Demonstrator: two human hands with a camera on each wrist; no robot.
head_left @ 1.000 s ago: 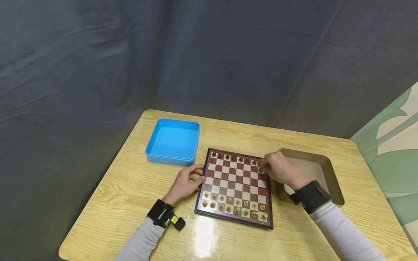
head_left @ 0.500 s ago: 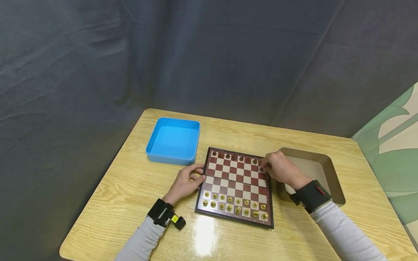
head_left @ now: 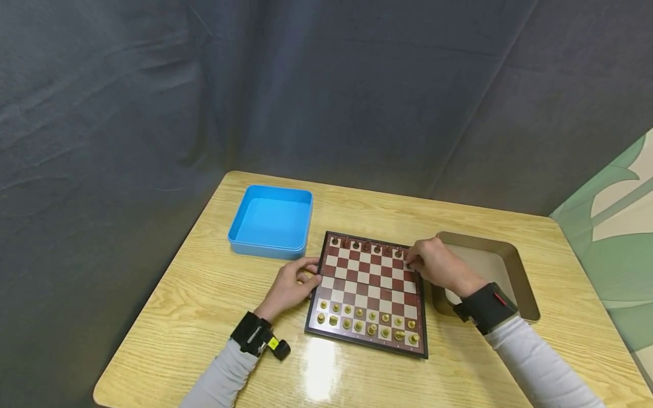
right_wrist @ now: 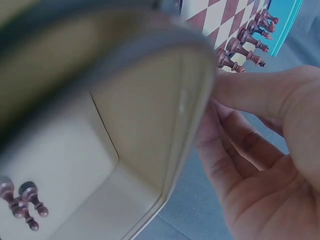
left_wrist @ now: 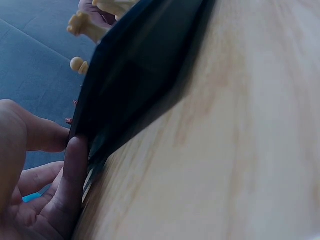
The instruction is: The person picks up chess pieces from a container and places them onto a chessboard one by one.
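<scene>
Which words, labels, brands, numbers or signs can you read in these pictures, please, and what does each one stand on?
None can be read.
Chessboard: faint marks along its near border, too small to read.
Yellow tag at the left wrist strap: any print on it is too small to make out.
</scene>
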